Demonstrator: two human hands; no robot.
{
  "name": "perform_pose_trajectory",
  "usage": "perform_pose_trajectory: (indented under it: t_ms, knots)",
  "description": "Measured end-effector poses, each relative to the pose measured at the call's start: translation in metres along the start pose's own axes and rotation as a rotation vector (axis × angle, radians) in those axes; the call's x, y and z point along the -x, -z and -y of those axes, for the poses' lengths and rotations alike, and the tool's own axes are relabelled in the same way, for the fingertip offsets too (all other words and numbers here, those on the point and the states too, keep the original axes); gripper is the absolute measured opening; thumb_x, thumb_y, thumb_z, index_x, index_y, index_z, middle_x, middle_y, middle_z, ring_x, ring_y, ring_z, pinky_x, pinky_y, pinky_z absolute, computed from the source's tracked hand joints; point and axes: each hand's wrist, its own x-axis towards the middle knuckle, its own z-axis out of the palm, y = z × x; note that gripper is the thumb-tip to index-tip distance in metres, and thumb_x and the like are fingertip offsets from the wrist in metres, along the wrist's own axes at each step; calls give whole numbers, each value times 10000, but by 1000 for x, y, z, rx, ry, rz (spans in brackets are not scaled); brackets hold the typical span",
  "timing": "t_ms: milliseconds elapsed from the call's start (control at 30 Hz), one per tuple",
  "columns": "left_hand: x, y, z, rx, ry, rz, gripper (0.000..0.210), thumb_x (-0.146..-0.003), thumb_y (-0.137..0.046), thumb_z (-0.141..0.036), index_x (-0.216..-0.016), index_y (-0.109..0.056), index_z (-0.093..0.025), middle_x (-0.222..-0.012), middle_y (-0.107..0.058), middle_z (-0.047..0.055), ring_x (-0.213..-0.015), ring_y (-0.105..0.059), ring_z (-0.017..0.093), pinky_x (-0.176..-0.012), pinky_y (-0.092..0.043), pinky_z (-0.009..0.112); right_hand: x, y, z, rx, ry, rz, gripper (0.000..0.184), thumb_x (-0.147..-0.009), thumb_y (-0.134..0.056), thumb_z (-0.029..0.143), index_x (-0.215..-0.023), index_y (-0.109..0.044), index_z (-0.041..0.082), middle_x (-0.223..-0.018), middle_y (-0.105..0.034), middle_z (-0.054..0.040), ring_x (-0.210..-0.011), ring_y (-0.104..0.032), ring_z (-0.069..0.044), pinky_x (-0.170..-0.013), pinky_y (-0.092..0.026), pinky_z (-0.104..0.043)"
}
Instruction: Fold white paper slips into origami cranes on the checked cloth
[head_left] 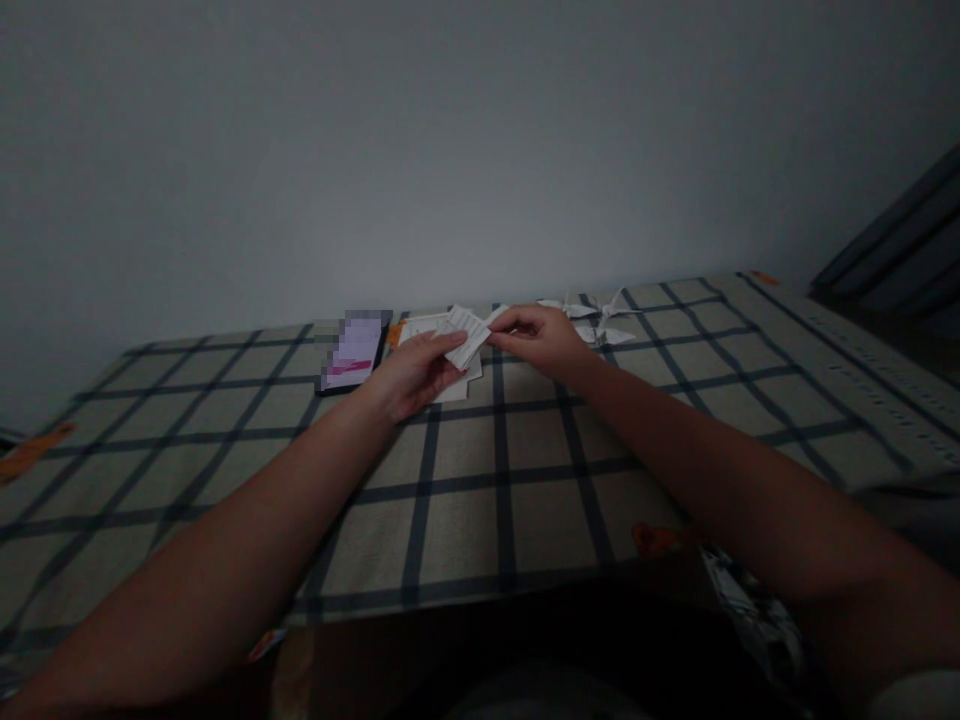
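Note:
A small folded piece of printed paper (468, 335) is held up between my two hands over the table. My left hand (416, 372) grips its left side, thumb on top and fingers beneath. At its right corner, the thumb and forefinger of my right hand (541, 338) pinch the edge. Below and behind my left hand lie more white paper sheets (454, 392), partly covered by the hand. Just beyond my right hand sit several white folded paper cranes (611, 318), some partly hidden by that hand.
A tablet or large phone (354, 352) with a lit, blurred screen lies left of the papers. The checked tablecloth (465, 480) covers the table, which meets a plain wall (480, 150) at the back. Dark striped fabric (900, 230) is at the far right.

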Motion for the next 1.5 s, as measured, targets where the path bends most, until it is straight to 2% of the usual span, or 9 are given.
perform_pose_trajectory:
  t_ms: [133,267,433,533,867,1067,1167,1333,1500]
  knots:
    - [1,0,2,-39,-38,20,133,-819,-706,-115,-947,-738,-126,-944,-763,71,-765,-701,121,-724,-591,206,-1,-1,2,-108,-87,-1,261,-769,-764,365,-934,-730,166,-912,-738,-52,-855,-676,-162,-834,-553,-324]
    - [0,-1,5,-78,-120,-8,139,-771,-775,-196,-885,-739,-126,-885,-761,66,-715,-687,115,-684,-567,193,-1,-3,6,-240,-194,-38,347,-804,-743,414,-1047,-701,170,-899,-734,-52,-805,-688,-144,-772,-580,-297]
    - [-3,1,9,-161,-197,-50,278,-680,-854,-299,-867,-740,-127,-867,-762,71,-709,-688,136,-680,-557,223,-1,-6,5,-225,-260,50,308,-814,-737,438,-904,-714,144,-819,-723,-53,-757,-678,-132,-742,-580,-277]
    - [-4,3,12,-202,-217,-73,317,-668,-862,-331,-889,-747,-135,-901,-767,75,-730,-694,146,-681,-557,236,-1,-6,4,-204,-246,37,278,-814,-737,412,-874,-720,142,-786,-725,-49,-738,-677,-132,-751,-580,-286]
    - [3,-1,11,-281,-133,-35,331,-656,-862,-304,-910,-753,-120,-986,-762,114,-845,-705,179,-765,-582,289,0,-3,7,-107,-228,9,251,-845,-690,389,-821,-712,139,-737,-707,-39,-690,-653,-128,-708,-568,-284]
    - [4,0,11,-341,-158,-80,325,-659,-864,-327,-895,-765,-127,-947,-769,105,-769,-702,161,-731,-582,277,0,-5,10,-150,-272,42,255,-797,-741,392,-843,-702,144,-764,-704,-38,-703,-653,-132,-722,-573,-296]
    - [5,-1,10,-353,-155,-66,333,-638,-883,-331,-876,-771,-126,-892,-770,94,-716,-694,151,-706,-581,266,0,-6,11,-133,-291,43,224,-778,-751,358,-801,-688,144,-728,-689,-31,-674,-639,-133,-690,-557,-290]
    - [4,-1,9,-280,-111,1,330,-644,-888,-313,-893,-771,-129,-963,-770,98,-799,-709,154,-727,-591,249,-1,-7,9,-180,-286,-10,200,-776,-721,328,-723,-620,164,-662,-644,8,-637,-607,-119,-663,-525,-269]
    - [1,0,6,-258,-56,2,275,-654,-887,-325,-752,-748,-109,-721,-733,63,-608,-656,99,-622,-566,183,-3,-5,0,-274,-281,-76,226,-753,-744,330,-699,-597,168,-654,-639,15,-638,-616,-109,-664,-525,-250]
